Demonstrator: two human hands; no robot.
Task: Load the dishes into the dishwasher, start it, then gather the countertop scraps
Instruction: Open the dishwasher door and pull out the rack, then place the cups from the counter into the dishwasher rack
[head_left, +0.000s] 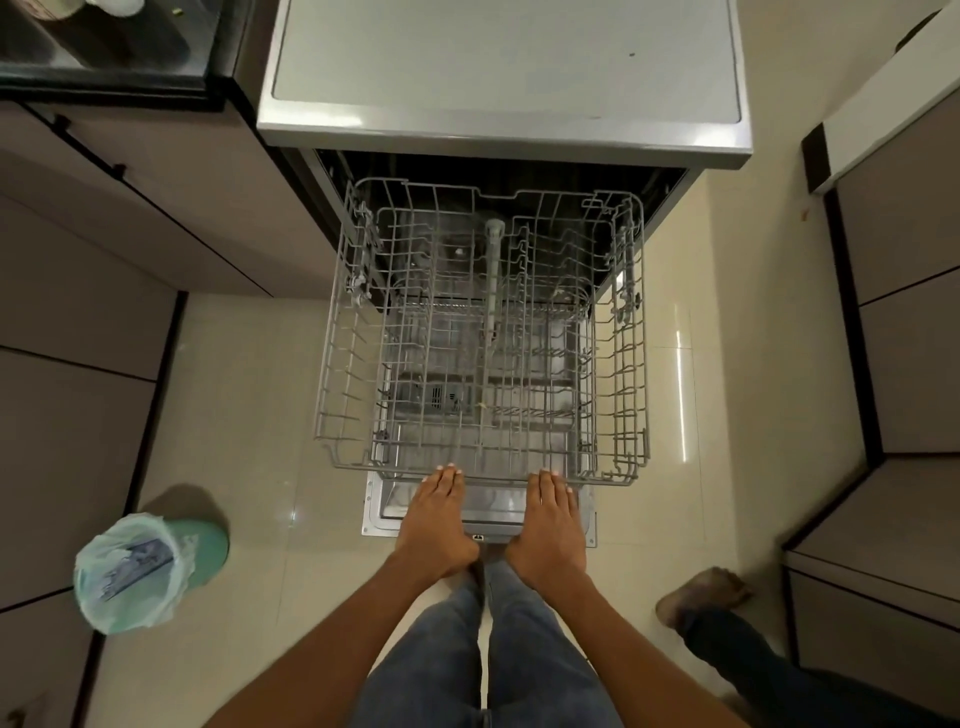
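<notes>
Nearest the camera, the person's 2 legs in blue jeans (467, 670) stand on the pale tiled floor (249, 415), with both bare forearms reaching forward over them. The left hand (435, 525) and the right hand (551, 525) lie side by side, palms down, fingers straight and close together, holding nothing. Their fingertips touch the front rail of the grey wire rack (480, 332), the left near the rail's middle-left, the right near its middle-right.

To the left on the floor stands a green bin (150, 569) lined with a pale plastic bag, something bluish inside it. At the lower right, another person's bare foot (701, 595) and dark trouser leg come in from the edge.

The rack is pulled out over the open dishwasher door (480, 525), whose lower edge shows just beneath the hands. No dishes sit in the rack; through its wires a 2nd rack shows below, and a grey spray tube runs down the centre. Behind it, the dark cavity of the dishwasher (504, 67) opens under its flat silvery top. Grey cabinet fronts (104, 260) flank both sides, and a black-framed glass surface with containers fills the top left corner.
</notes>
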